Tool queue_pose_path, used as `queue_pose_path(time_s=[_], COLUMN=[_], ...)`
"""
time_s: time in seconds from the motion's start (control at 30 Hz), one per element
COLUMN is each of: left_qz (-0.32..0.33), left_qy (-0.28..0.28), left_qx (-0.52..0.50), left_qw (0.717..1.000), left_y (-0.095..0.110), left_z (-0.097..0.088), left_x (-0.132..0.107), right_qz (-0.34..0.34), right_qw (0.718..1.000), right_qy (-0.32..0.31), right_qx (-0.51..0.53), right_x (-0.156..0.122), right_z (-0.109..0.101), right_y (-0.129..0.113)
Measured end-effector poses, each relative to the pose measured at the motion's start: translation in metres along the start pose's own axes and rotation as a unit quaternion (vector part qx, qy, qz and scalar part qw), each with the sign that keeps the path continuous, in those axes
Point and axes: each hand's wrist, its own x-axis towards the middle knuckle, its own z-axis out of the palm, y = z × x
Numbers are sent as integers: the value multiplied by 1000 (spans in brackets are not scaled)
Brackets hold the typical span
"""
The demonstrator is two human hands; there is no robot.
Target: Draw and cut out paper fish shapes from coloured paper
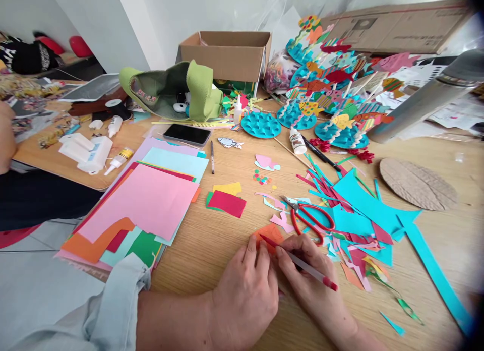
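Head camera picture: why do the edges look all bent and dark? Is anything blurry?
In the head view, things near the edges look stretched and bent, like the silver tube; dark blurry shapes cover the right corners; the pen in the right hand looks fairly sharp; the light is soft, so shadows are faint.

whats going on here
A person sits at a light wooden table, their left hand at a small piece of orange paper. Their right hand grips a slim white pen with a red end, its tip on that paper. Red-handled scissors lie beside scattered turquoise paper scraps. A stack of coloured paper sheets sits to the left, and colourful paper fish on turquoise bases stand beyond.
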Motion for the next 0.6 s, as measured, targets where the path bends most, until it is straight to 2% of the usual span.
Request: queue_pose_path(time_s=[0.2, 0.6], left_qz=[2, 10], left_qy=[20, 23], left_qx=[4, 9], left_qw=[1000, 1000], left_y=[0, 0], left_z=[0, 1], left_x=[0, 0], right_qz=[3, 12], right_qw=[1000, 999], right_qy=[-7, -21], right_qx=[11, 26], right_x=[0, 0], right_z=[0, 1], right_y=[0, 2])
